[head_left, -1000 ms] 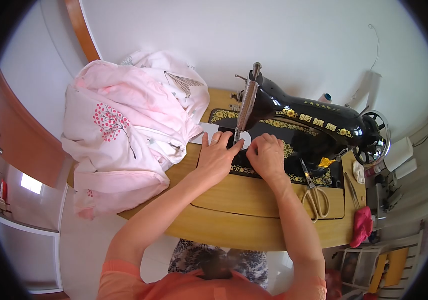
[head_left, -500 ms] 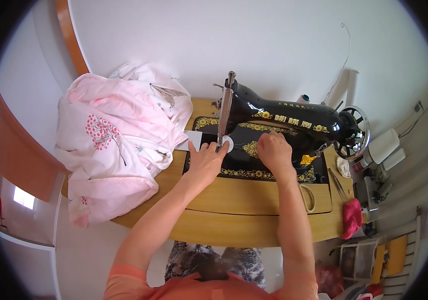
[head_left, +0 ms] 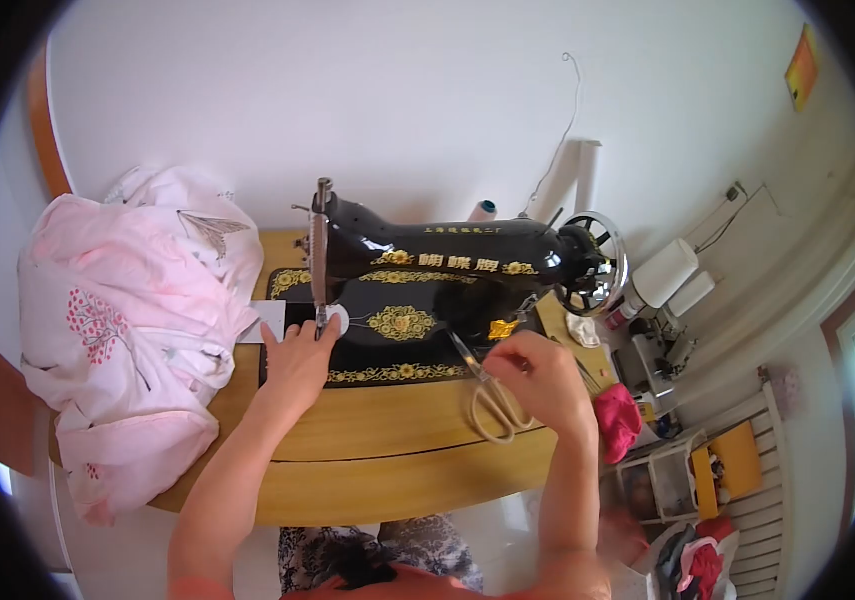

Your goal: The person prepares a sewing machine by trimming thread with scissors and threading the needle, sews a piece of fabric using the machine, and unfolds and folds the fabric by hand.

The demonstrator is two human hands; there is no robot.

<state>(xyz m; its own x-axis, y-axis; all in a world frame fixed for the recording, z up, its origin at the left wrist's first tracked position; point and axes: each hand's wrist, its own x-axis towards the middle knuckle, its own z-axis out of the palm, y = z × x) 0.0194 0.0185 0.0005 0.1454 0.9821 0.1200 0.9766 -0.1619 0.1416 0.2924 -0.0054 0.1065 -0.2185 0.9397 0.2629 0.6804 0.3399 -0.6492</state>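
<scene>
My left hand (head_left: 298, 362) rests on the bed of a black sewing machine (head_left: 448, 250) with gold flower patterns. Its fingers are spread, and one fingertip touches a white round piece (head_left: 338, 318) beside the presser foot. Thin lines run rightward from that piece. At the front right of the bed, my right hand (head_left: 546, 382) is raised with its fingers curled in. What it holds, if anything, is hidden. Scissors (head_left: 493, 405) with pale handles lie just left of it, blades over the bed. Left of the machine is a heap of pink and white printed cloth (head_left: 158, 330).
The machine stands on a wooden table (head_left: 368, 465). Its handwheel (head_left: 598, 260) is at the right, with a thread spool (head_left: 485, 210) behind the arm. A magenta cloth (head_left: 618, 420) lies at the right edge. Beyond stands a rack (head_left: 663, 480) with bins.
My right hand has moved off the middle of the bed toward the front right, near the scissors. My left hand stays by the needle. The view has swung right.
</scene>
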